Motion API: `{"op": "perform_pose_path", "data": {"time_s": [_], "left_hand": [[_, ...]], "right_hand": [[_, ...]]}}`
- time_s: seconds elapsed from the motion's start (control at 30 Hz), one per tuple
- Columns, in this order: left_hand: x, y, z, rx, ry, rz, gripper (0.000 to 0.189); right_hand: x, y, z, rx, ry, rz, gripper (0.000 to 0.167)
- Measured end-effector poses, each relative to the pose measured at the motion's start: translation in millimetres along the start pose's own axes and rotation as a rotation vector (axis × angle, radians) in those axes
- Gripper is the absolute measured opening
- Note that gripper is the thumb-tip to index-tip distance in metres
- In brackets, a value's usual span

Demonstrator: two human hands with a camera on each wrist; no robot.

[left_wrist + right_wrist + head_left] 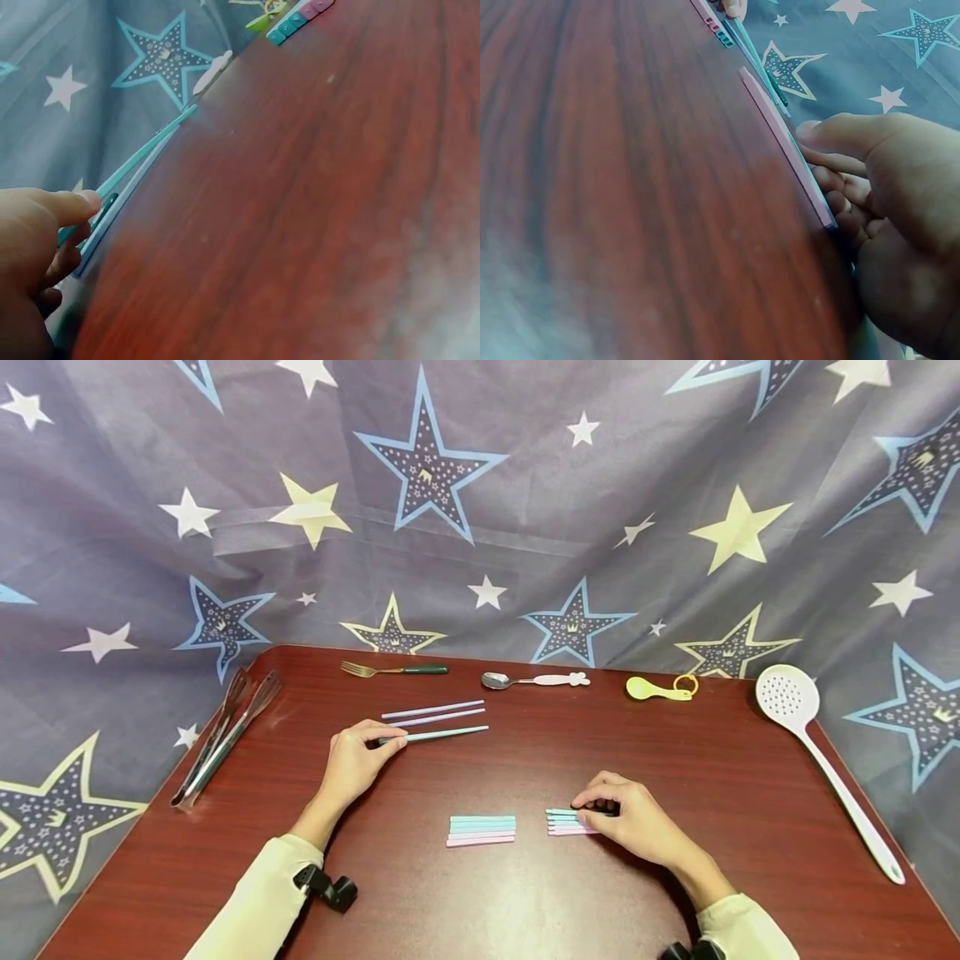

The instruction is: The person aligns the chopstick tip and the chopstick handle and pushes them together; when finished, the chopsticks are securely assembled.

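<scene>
My left hand (356,758) pinches a teal chopstick (450,733) near its left end, thumb against fingers. Just beyond it, two lilac chopsticks (435,709) lie side by side. In the left wrist view the teal chopstick (146,152) slants up from the fingertips. Over the right-hand group of short teal and pink sticks (558,828), my right hand (633,818) has thumb and index finger around a short teal stick (561,812); the hand covers the group's right end. A pink stick (787,146) shows beside the curled fingers in the right wrist view.
Another row of short teal and pink sticks (482,830) lies between the hands. Along the back are a fork (393,669), a spoon (534,680) and a yellow measuring spoon (658,689). Metal tongs (225,739) lie left; a white skimmer (825,768) lies right.
</scene>
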State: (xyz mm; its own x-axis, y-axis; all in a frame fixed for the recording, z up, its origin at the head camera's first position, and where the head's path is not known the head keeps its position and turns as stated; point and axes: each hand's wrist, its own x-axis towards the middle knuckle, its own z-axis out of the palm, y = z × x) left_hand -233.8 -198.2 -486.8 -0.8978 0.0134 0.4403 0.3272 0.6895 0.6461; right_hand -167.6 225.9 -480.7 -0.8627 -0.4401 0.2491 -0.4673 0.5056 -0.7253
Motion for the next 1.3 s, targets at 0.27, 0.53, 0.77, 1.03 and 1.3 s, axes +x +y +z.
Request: {"op": "perform_pose_path", "data": {"time_s": [0.27, 0.53, 0.77, 1.03, 1.3], "left_hand": [[4.0, -7.5, 2.3, 0.041, -0.038, 0.018, 0.009], [7.1, -9.0, 4.0, 0.079, -0.075, -0.003, 0.010], [6.7, -9.3, 4.7, 0.116, -0.083, -0.017, 0.011], [7.6, -7.1, 1.4, 0.122, -0.075, -0.004, 0.013], [5.3, -8.5, 2.4, 0.127, -0.086, -0.019, 0.014]], "right_hand": [[-1.5, 4.3, 2.6, -0.019, 0.001, -0.017, 0.021], [-0.2, 3.7, 4.0, -0.037, 0.016, -0.015, 0.020], [-1.0, 2.9, 4.2, -0.037, 0.007, 0.005, 0.018], [0.6, 2.1, 4.5, -0.041, 0.014, -0.007, 0.019], [0.0, 2.3, 5.7, -0.047, 0.018, -0.017, 0.019]]}}
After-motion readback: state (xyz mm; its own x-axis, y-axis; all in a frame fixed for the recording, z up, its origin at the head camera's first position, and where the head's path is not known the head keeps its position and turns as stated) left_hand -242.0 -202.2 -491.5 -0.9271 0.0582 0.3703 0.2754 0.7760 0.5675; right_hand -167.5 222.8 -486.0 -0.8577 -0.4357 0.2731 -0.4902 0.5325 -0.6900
